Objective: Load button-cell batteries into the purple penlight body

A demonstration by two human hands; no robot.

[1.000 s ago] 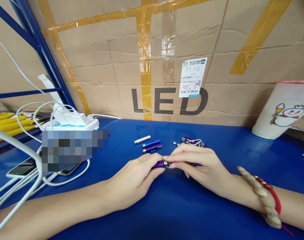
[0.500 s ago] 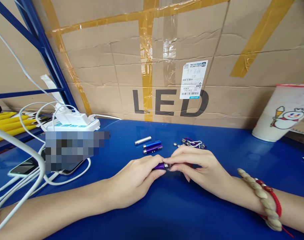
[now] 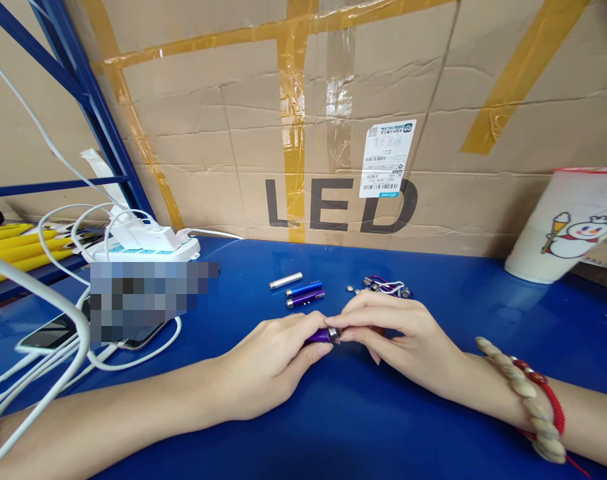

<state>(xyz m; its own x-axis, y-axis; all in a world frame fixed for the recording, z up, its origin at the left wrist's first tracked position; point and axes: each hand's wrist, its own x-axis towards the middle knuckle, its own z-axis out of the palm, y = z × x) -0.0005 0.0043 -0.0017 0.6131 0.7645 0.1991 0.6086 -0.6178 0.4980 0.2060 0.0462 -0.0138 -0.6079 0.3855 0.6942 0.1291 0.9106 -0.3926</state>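
Note:
My left hand (image 3: 273, 363) is closed around a small purple metal tube that looks like a mini flashlight (image 3: 317, 337). Its silver end (image 3: 334, 333) points right, where the thumb and fingertips of my right hand (image 3: 398, 327) pinch it. The fingers cover most of the tube. Just beyond my hands, a silver tube (image 3: 286, 281), a blue tube (image 3: 304, 289) and a purple tube (image 3: 306, 299) lie side by side. Behind my right fingers are a small round silver piece (image 3: 350, 289) and a tangle of purple and silver parts with a white cord (image 3: 390, 287).
A large cardboard box (image 3: 223, 153) backs the blue table (image 3: 358, 413). Left are a white power strip (image 3: 183, 252), white cables (image 3: 83, 327), a phone (image 3: 48, 335) and a blurred patch. At right stands a paper-like drink cup (image 3: 548, 230).
The purple flashlight and its silver end have turned or shifted very slightly between my fingers. Both hands otherwise keep the same place and hold.

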